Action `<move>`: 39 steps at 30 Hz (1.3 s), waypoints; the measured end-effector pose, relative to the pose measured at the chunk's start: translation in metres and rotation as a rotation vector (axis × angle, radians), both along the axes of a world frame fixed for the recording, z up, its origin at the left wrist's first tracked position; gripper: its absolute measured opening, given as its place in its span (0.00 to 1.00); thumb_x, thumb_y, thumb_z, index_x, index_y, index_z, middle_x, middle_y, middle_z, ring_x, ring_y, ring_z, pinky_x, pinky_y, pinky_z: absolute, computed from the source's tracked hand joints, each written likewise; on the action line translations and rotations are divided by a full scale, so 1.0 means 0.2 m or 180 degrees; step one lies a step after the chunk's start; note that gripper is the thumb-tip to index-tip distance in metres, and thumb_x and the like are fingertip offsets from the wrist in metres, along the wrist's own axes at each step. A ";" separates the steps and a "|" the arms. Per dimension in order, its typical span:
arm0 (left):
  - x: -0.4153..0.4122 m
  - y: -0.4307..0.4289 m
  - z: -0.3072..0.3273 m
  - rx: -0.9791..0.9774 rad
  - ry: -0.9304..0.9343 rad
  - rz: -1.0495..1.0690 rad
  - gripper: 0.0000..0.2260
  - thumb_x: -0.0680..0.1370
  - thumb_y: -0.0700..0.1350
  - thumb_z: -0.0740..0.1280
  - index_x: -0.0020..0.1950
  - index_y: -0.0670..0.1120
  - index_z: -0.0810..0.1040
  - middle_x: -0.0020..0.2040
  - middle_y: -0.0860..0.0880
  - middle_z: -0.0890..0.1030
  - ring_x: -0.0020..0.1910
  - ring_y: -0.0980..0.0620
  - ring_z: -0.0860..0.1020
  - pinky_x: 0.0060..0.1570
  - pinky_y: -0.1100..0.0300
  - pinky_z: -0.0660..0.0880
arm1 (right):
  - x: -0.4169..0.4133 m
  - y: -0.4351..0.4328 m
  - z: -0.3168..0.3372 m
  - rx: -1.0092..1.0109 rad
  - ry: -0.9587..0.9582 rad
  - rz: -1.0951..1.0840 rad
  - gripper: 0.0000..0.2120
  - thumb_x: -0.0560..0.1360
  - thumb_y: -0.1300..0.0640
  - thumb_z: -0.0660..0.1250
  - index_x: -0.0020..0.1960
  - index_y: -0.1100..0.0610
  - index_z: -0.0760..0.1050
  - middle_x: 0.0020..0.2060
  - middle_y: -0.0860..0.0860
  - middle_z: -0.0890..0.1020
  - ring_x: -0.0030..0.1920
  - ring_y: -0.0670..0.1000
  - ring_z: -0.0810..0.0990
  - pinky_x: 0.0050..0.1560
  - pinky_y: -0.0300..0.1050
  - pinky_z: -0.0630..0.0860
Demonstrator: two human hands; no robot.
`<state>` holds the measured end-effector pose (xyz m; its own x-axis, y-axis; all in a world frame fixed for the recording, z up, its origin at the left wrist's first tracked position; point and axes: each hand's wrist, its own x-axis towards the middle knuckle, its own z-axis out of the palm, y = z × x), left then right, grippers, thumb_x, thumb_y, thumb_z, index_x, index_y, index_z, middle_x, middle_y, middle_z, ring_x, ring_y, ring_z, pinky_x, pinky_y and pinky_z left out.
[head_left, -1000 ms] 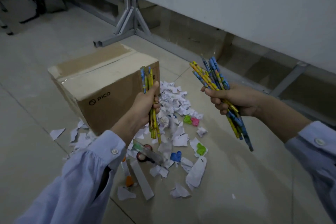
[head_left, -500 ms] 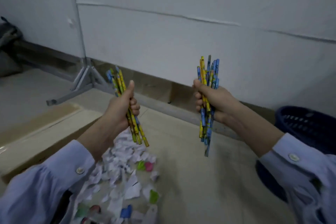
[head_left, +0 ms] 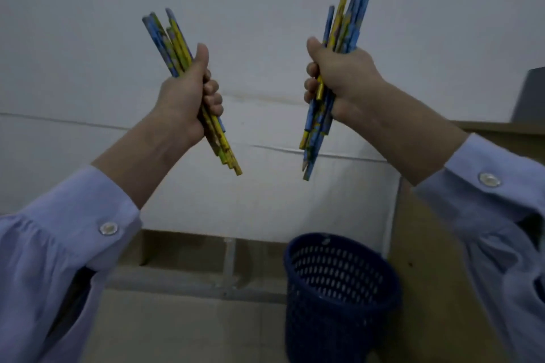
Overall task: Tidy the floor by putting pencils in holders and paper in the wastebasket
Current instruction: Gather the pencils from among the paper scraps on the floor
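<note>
My left hand [head_left: 188,94] is fisted around a bundle of yellow and blue pencils [head_left: 171,41], held up in front of the white wall and tilted left at the top. My right hand [head_left: 339,79] grips a second, thicker bundle of mostly blue pencils [head_left: 348,12], nearly upright. Both bundles stick out above and below the fists. A dark blue perforated wastebasket [head_left: 339,283] stands on the floor below my right hand. Neither pencil holders nor paper scraps are in view.
A white panel wall [head_left: 265,9] fills the background, with a metal rail along its base [head_left: 191,286]. A brown wooden surface [head_left: 424,274] rises at the right behind the basket, with a dark grey object [head_left: 530,94] on top of it. Tiled floor [head_left: 182,330] lies at the bottom.
My view has swung up and to the right, away from the cardboard box and scraps. Both hands rose with their pencil bundles. The wastebasket is now fully visible below.
</note>
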<state>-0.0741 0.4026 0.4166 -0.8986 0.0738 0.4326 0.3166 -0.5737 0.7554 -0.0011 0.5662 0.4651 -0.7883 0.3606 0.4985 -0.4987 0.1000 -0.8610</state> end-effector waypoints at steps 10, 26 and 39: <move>0.21 0.68 0.53 0.0040 0.0554 -0.0596 0.20 0.76 0.58 0.65 0.31 0.49 0.64 0.20 0.54 0.65 0.19 0.57 0.62 0.20 0.67 0.63 | 0.33 0.43 0.51 0.0408 0.0765 -0.1062 0.09 0.78 0.55 0.65 0.50 0.59 0.68 0.30 0.52 0.72 0.23 0.49 0.70 0.25 0.38 0.72; 0.61 1.62 0.92 0.0651 0.0810 -0.1668 0.19 0.76 0.57 0.65 0.32 0.47 0.66 0.20 0.53 0.66 0.18 0.56 0.64 0.21 0.66 0.65 | 0.88 1.27 0.93 0.0720 0.1086 -0.2281 0.10 0.78 0.52 0.66 0.50 0.57 0.69 0.30 0.50 0.72 0.24 0.46 0.71 0.28 0.38 0.76; 0.77 2.15 1.05 0.1332 0.0672 -0.1352 0.18 0.76 0.57 0.65 0.36 0.46 0.66 0.24 0.51 0.67 0.20 0.55 0.64 0.22 0.64 0.66 | 0.91 1.76 0.96 0.0220 0.1783 -0.2455 0.09 0.78 0.54 0.65 0.49 0.58 0.68 0.27 0.51 0.72 0.23 0.48 0.70 0.27 0.40 0.74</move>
